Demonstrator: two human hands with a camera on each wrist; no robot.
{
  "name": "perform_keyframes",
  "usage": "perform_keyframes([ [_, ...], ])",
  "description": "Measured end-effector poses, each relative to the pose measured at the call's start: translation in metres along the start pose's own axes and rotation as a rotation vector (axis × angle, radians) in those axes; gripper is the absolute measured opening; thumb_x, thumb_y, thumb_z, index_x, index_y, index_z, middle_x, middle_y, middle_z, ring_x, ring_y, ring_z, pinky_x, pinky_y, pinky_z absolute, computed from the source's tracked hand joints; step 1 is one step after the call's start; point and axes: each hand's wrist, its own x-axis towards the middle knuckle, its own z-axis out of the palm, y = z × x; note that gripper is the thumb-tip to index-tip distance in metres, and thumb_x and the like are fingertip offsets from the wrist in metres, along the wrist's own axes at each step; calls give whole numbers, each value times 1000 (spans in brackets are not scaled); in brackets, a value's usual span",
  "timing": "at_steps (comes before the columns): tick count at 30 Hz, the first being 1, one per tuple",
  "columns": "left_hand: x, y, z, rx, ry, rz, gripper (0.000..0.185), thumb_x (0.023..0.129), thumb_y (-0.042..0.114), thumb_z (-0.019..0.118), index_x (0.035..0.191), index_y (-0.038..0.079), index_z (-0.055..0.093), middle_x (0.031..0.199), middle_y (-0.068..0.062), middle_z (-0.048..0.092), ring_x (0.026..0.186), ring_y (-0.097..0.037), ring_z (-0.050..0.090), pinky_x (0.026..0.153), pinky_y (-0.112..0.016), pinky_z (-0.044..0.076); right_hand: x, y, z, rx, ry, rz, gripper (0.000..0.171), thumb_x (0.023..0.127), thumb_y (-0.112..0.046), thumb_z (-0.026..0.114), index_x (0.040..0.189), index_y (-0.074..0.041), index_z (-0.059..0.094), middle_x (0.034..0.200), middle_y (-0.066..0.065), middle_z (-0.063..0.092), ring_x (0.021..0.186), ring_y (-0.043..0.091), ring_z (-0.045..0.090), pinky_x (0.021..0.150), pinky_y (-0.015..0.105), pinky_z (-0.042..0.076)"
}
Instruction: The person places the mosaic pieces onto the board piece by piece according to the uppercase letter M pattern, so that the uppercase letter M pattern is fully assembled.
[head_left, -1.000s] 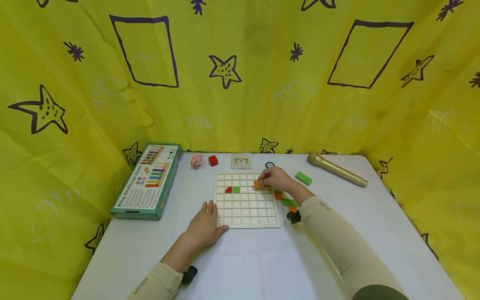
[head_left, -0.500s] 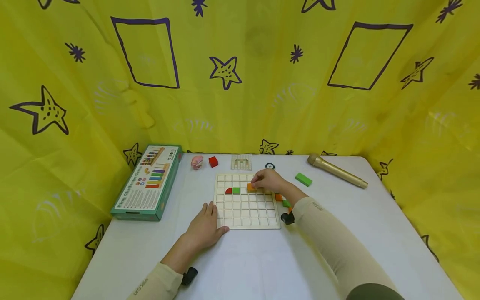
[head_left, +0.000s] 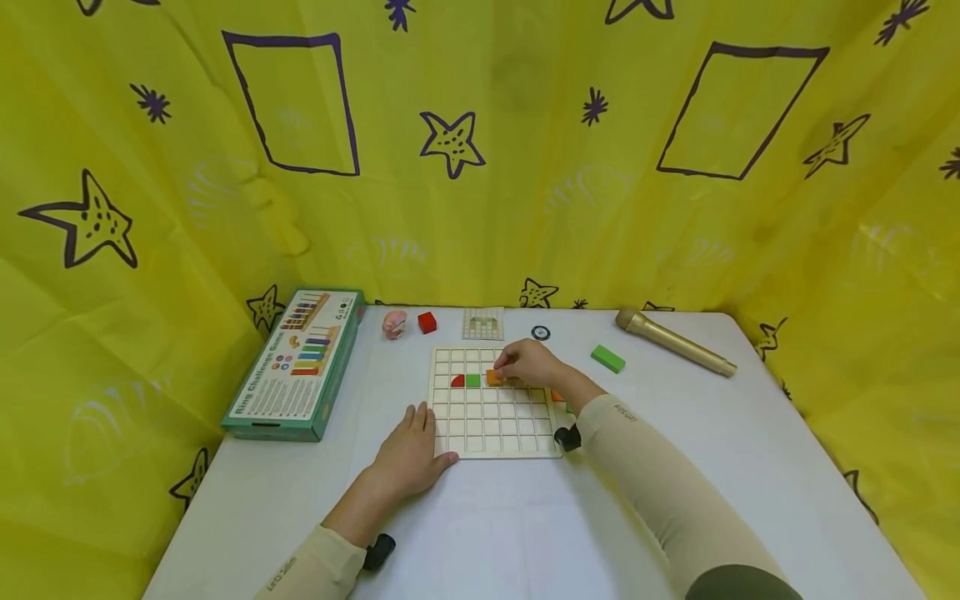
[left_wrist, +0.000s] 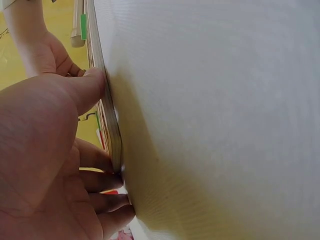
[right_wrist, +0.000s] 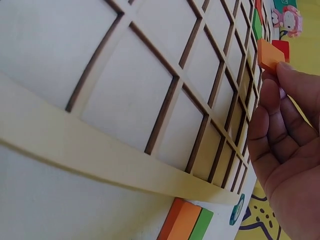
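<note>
I see yellow star-patterned curtain at twelve o'clock beyond the white surface; right fingers pinch an orange square tile, straight left fingers touch the pale gridded board around eight o'clock.

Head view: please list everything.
Board: 1, cream, centre
Wedge: 1, red, on board
Square: 1, green, alongside
Tile: 1, orange, over board
Pieces: unclear, orange, green, right
Block: 1, green, right
Microphone: 1, gold, right
Disc: 1, dark, back
Card: 1, pale, back
Cube: 1, red, back
Figurine: 1, pink, back
Box: 1, green, left
Table: 1, white, underneath
Curtain: 1, yellow, behind
Devices: 2, black, wrists
Sleeves: 2, beige, forearms
Left grip: 1, board edge
Right grip: 1, holding tile
</note>
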Motion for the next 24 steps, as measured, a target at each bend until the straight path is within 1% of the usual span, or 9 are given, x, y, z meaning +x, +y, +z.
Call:
perform_keyframes([
  [7,0,1,-2,-2,-6,4,89,95,51,64,146,-17,36,155,-31,32,145,-47,27,116,-49,30,0,0,4,5,4,13,8,94,-19,74,95,-11,75,89,1,71,80,16,60,69,28,50],
  [12,1,1,-2,5,-7,2,89,95,51,64,147,-16,36,155,-31,32,145,-47,27,116,-49,31,2,0,6,-7,14,17,8,94,-20,74,94,-12,75,89,1,70,80,17,59,70,28,50],
  [20,1,0,-1,1,-10,-2,89,95,52,64,147,-16,36,155,-31,32,146,-47,27,116,-49,31,3,-4,11,-52,-2,24,8,95,-21,73,94,-13,74,91,0,69,81,17,57,71,28,49],
  [24,1,0,-1,6,-12,1,89,95,51,63,147,-16,36,156,-31,32,146,-47,27,116,-48,30,2,-7,12,-53,-6,18,8,95,-18,72,94,-11,73,90,2,68,81,18,57,70,29,49],
])
